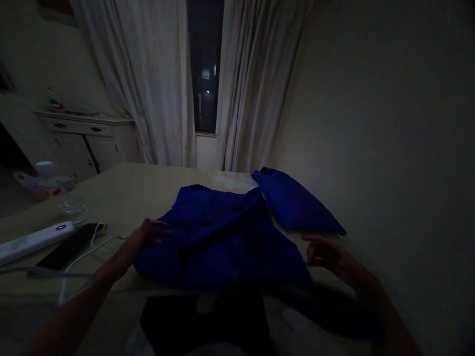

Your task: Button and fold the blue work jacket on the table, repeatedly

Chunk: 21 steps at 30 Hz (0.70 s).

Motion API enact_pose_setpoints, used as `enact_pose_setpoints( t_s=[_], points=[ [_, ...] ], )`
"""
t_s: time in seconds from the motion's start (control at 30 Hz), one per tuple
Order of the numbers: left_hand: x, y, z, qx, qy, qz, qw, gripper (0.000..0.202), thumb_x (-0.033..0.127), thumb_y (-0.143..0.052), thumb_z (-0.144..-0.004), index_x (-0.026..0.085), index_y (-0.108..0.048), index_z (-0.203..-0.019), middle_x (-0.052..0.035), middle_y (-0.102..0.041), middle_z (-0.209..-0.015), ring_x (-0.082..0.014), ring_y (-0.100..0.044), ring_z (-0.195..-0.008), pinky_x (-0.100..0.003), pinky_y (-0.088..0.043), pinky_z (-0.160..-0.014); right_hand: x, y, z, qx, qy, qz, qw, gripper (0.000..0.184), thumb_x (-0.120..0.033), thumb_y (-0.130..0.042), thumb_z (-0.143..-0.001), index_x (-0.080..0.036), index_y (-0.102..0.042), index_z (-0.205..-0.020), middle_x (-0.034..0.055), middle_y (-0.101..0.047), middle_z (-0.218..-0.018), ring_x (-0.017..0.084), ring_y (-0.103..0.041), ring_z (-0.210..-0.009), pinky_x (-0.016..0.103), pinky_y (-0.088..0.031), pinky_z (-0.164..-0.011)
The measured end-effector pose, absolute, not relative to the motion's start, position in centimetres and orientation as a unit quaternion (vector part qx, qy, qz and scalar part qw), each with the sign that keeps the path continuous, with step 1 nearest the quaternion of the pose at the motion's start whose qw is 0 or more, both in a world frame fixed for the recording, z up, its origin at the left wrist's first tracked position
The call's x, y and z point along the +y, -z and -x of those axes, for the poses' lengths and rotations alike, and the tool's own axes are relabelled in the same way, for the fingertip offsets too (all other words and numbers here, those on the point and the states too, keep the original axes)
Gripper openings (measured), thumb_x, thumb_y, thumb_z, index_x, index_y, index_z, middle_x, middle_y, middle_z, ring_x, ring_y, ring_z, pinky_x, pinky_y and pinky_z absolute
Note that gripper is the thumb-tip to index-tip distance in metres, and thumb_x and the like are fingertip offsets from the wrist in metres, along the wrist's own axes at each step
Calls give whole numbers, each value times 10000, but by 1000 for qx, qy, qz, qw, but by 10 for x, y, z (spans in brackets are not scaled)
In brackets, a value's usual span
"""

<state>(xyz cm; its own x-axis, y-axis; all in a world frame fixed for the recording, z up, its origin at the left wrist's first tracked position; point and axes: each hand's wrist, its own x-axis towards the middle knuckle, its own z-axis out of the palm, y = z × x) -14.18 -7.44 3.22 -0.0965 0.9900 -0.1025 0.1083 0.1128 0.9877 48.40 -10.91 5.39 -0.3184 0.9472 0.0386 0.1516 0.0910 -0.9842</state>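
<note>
A dark blue cloth garment (pixel 230 237) lies spread and rumpled on the table, one long part trailing over the front edge at the right. My left hand (pixel 148 232) is at its left edge, fingers loosely stretched over the fabric and holding nothing; whether they touch it is hard to tell. To the right of the garment, my right hand (pixel 326 253) hovers with its index finger extended and the others bent, nothing in it. Behind that hand sits a second blue piece of cloth (pixel 297 202), folded into a compact bundle against the wall.
On the left of the table are a white power strip (pixel 37 241), a black phone (pixel 70 246) and white cables (pixel 79 257). A clear plastic bottle (pixel 70 198) lies near the left edge. The wall (pixel 389 148) borders the table on the right. Curtains (pixel 156 84) hang behind.
</note>
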Motion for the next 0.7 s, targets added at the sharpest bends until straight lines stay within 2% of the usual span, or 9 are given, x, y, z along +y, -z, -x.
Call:
enact_pose_setpoints(
  t_s=[0.13, 0.23, 0.33, 0.4, 0.47, 0.53, 0.6, 0.67, 0.7],
  points=[
    [-66, -20, 132, 588, -344, -654, 328, 671, 831, -541, -802, 237, -737, -1043, -98, -794, -1106, -324, -734, -1050, -461, -556, -1008, -76, -58, -426, -625, -485, 496, 358, 619, -667, -712, -855, -238, -708, -1301, 142, -739, -1188, 314, -694, -1121, 529, -511, -1050],
    [-32, -5, 110, 581, -273, -742, 194, 658, 711, -513, -882, 199, -713, -1242, -139, -724, -1325, -334, -658, -1255, -467, -476, -1125, -17, -50, -363, -677, -364, 533, 354, 657, -685, -740, -807, -211, -711, -1261, 158, -707, -1280, 337, -666, -1190, 541, -485, -1086],
    [5, 13, 87, 612, -202, -759, 93, 751, 634, -540, -896, 168, -570, -1484, -177, -521, -1583, -371, -498, -1448, -532, -395, -1185, 24, -43, -302, -740, -190, 530, 369, 729, -680, -734, -818, -199, -658, -1360, 193, -602, -1437, 360, -566, -1336, 555, -413, -1155],
    [21, 26, 76, 653, -161, -739, 50, 738, 605, -517, -937, 204, -497, -1556, -165, -435, -1647, -380, -422, -1502, -582, -366, -1181, 25, -38, -264, -826, -93, 453, 323, 818, -666, -798, -770, -220, -612, -1430, 194, -488, -1561, 382, -437, -1454, 568, -326, -1206],
    [27, 35, 70, 675, -143, -723, 17, 682, 585, -478, -979, 246, -483, -1570, -146, -444, -1646, -372, -407, -1510, -597, -351, -1170, 10, -30, -229, -924, -39, 303, 231, 837, -627, -835, -756, -274, -573, -1469, 152, -449, -1609, 362, -398, -1482, 543, -276, -1227],
    [26, 41, 68, 674, -145, -724, -7, 624, 576, -466, -998, 279, -523, -1543, -129, -481, -1625, -365, -421, -1497, -592, -342, -1164, -9, -18, -200, -978, -14, 161, 133, 676, -545, -801, -829, -299, -597, -1424, 112, -575, -1503, 307, -533, -1356, 481, -343, -1177],
    [24, 42, 68, 667, -157, -728, -16, 563, 561, -463, -1010, 306, -579, -1498, -113, -512, -1604, -360, -448, -1474, -584, -348, -1152, -16, -11, -186, -991, 4, 108, 75, 383, -395, -737, -905, -271, -685, -1263, 77, -729, -1233, 256, -651, -1109, 402, -451, -1031],
    [21, 40, 70, 665, -170, -727, -10, 507, 534, -454, -1024, 315, -634, -1444, -107, -544, -1578, -350, -480, -1448, -568, -362, -1140, -4, -13, -199, -983, 6, 153, 99, 185, -238, -659, -921, -237, -732, -1091, 58, -763, -1013, 229, -666, -948, 349, -486, -898],
    [20, 39, 71, 665, -175, -726, -6, 486, 512, -448, -1031, 313, -653, -1424, -106, -558, -1564, -345, -493, -1439, -560, -368, -1135, 8, -19, -217, -966, 1, 211, 150, 181, -183, -612, -915, -230, -738, -1036, 56, -762, -969, 221, -665, -923, 340, -488, -874]
  ],
)
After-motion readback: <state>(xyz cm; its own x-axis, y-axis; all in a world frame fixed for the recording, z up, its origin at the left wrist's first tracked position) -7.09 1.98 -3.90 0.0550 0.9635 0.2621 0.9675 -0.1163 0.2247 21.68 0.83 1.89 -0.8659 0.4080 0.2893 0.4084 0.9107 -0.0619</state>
